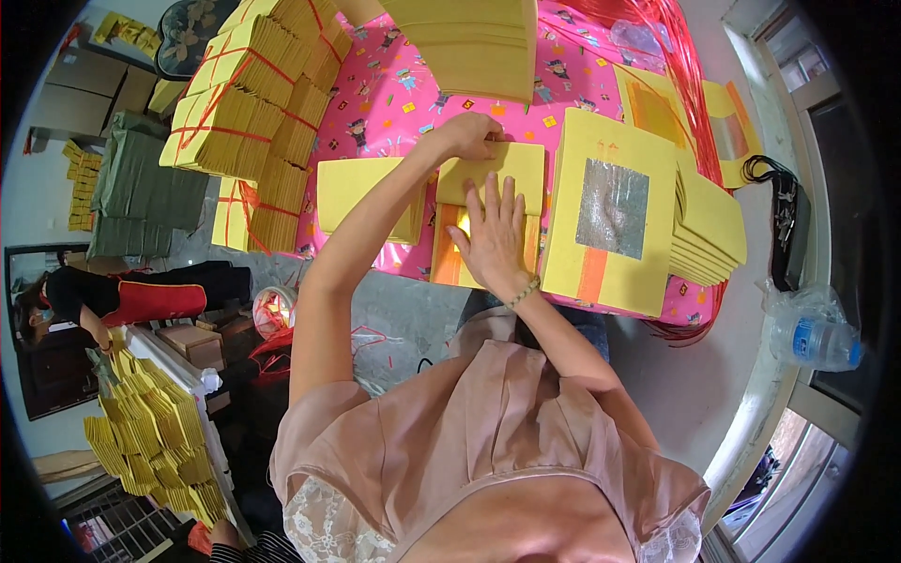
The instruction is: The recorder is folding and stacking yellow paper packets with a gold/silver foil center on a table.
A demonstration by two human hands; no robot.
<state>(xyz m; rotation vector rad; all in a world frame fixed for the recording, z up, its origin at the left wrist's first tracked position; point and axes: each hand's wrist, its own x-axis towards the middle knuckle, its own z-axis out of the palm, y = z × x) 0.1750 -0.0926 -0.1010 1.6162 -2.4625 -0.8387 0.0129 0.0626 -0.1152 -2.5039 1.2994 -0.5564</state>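
Note:
In front of me lies a yellow paper sheet, its far part folded over toward me. An orange-printed part shows below the fold. My left hand is closed at the far edge of the folded sheet, fingers curled down onto it. My right hand lies flat across the fold with its fingers spread. Just right, a tall stack of flat yellow sheets has a silver foil patch and an orange stripe on top. To the left is a pile of folded yellow paper.
Tied yellow bundles stand high at the table's left. More yellow sheets lie at the far side. Red strings hang at the right. A plastic bottle is by the window. Another person works at a left-hand table.

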